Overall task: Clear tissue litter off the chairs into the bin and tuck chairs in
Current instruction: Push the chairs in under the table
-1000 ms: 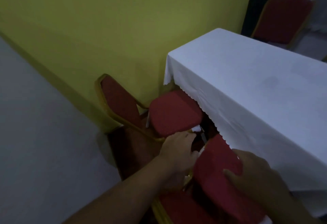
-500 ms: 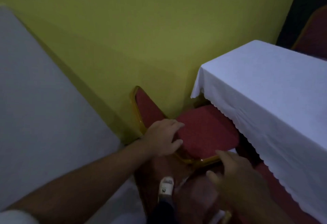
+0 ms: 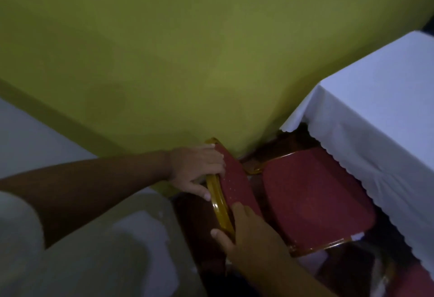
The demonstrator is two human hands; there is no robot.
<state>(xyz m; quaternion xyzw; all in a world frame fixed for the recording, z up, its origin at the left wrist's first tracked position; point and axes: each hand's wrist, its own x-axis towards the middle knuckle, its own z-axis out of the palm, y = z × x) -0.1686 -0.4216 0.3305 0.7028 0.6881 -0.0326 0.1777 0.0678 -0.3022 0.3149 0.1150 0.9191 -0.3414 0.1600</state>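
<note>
Olive wall [image 3: 187, 61] | both hands [image 3: 197, 170] gripping padded red chair [image 3: 310, 200]

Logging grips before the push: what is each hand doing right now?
Left hand: closed on the top of the chair backrest.
Right hand: closed on the same backrest, lower along its gold frame.

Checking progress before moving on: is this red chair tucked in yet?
Partly: the chair seat mostly shows outside the tablecloth; both hands grip its backrest.
</note>
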